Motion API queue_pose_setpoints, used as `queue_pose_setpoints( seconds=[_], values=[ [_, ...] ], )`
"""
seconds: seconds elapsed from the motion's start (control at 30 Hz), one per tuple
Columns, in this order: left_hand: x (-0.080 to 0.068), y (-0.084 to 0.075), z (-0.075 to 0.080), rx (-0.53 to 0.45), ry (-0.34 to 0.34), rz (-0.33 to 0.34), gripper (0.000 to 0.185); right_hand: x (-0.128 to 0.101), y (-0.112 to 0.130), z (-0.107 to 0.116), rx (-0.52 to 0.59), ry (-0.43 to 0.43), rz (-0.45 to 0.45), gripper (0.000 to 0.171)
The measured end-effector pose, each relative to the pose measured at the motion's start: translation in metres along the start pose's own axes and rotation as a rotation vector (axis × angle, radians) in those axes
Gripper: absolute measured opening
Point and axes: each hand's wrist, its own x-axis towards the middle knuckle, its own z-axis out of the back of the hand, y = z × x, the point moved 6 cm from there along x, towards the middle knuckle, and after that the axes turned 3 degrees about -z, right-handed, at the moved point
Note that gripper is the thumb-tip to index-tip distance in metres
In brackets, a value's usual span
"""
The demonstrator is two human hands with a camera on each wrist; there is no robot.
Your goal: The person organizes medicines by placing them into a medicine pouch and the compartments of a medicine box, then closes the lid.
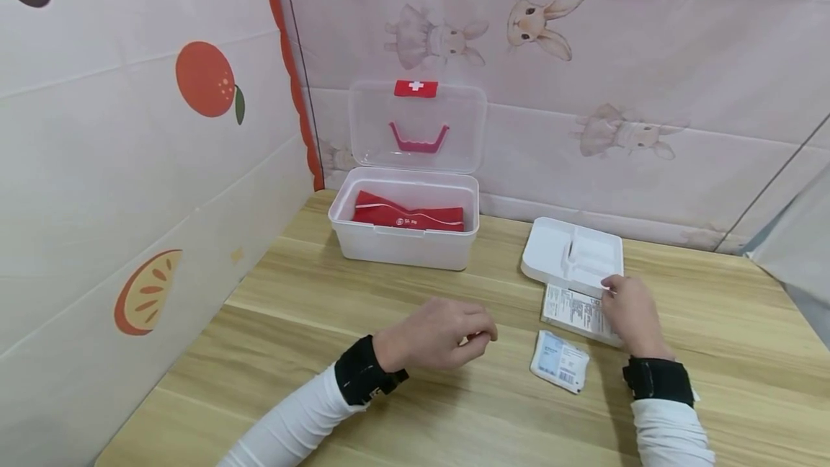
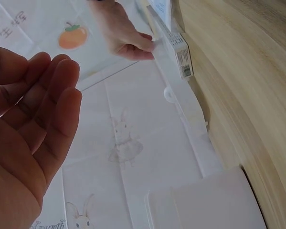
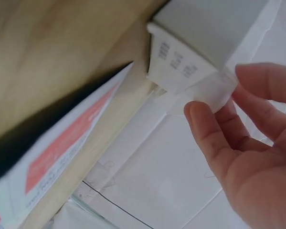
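My right hand point(image 1: 634, 314) pinches the near right corner of a white compartment tray point(image 1: 545, 247). Thumb and fingertips meet around that pale corner in the right wrist view. Partly under the tray's near edge lies a flat printed carton point(image 1: 573, 310), its lettered end point(image 3: 174, 62) close to the fingers. Nearer to me, a small blue-and-white sachet point(image 1: 560, 361) lies flat on the table. Left of these, my left hand point(image 1: 441, 334) hovers over the wood with loosely bent fingers; its palm point(image 2: 14, 162) holds nothing.
At the back stands a clear first-aid box point(image 1: 402, 251) with its lid point(image 1: 376, 121) raised against the wall. Inside it lies a red folded pouch point(image 1: 415, 218). Fabric-covered walls border the wooden table point(image 1: 272, 352). A red-printed white item point(image 3: 68, 157) shows below the right wrist.
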Motion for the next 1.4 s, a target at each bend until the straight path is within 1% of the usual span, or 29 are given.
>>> queue_pose_setpoints(
  seconds=[0.1,0.17,0.43,0.5,0.6,0.7,0.83,0.9,1.0,1.07,1.13,1.23,1.33,1.4],
  values=[
    [0.0,0.0,-0.001,0.006,0.001,-0.008,0.01,-0.002,0.001,0.002,-0.001,-0.035,-0.011,0.018],
    [0.0,-0.001,-0.001,0.005,-0.001,-0.01,0.01,-0.004,0.001,0.002,0.004,-0.04,-0.024,0.016],
    [-0.001,-0.002,-0.001,-0.007,0.002,-0.002,0.011,-0.008,-0.003,0.005,0.034,-0.113,-0.059,0.019],
    [-0.002,-0.002,0.0,-0.01,0.005,0.002,0.011,-0.009,-0.003,0.009,0.037,-0.141,-0.055,0.017],
    [-0.002,-0.001,0.002,-0.015,0.006,0.008,0.011,-0.011,0.001,0.017,0.048,-0.195,-0.024,0.014],
    [-0.003,0.0,0.004,-0.02,-0.002,0.01,0.011,-0.012,0.009,0.03,0.06,-0.211,0.006,0.013],
    [-0.003,0.003,0.008,-0.03,-0.024,0.012,0.01,-0.016,0.023,0.049,0.069,-0.16,0.035,0.012],
    [-0.003,0.004,0.01,-0.034,-0.033,0.018,0.01,-0.019,0.031,0.06,0.065,-0.134,0.064,0.011],
    [-0.004,0.006,0.013,-0.032,-0.042,0.029,0.011,-0.026,0.043,0.073,0.048,-0.082,0.112,0.01],
    [-0.004,0.007,0.017,-0.024,-0.058,0.034,0.011,-0.033,0.05,0.081,0.034,-0.031,0.14,0.009],
    [-0.005,0.008,0.022,-0.011,-0.09,0.042,0.011,-0.04,0.057,0.087,0.018,0.008,0.175,0.008],
    [-0.007,0.011,0.031,0.021,-0.163,0.059,0.009,-0.05,0.068,0.092,-0.001,0.067,0.219,0.006],
    [-0.009,0.014,0.039,0.06,-0.224,0.096,0.007,-0.059,0.081,0.093,-0.033,0.084,0.294,0.008],
    [-0.011,0.016,0.044,0.095,-0.249,0.128,0.007,-0.065,0.089,0.092,-0.06,0.095,0.328,0.01]
  ],
)
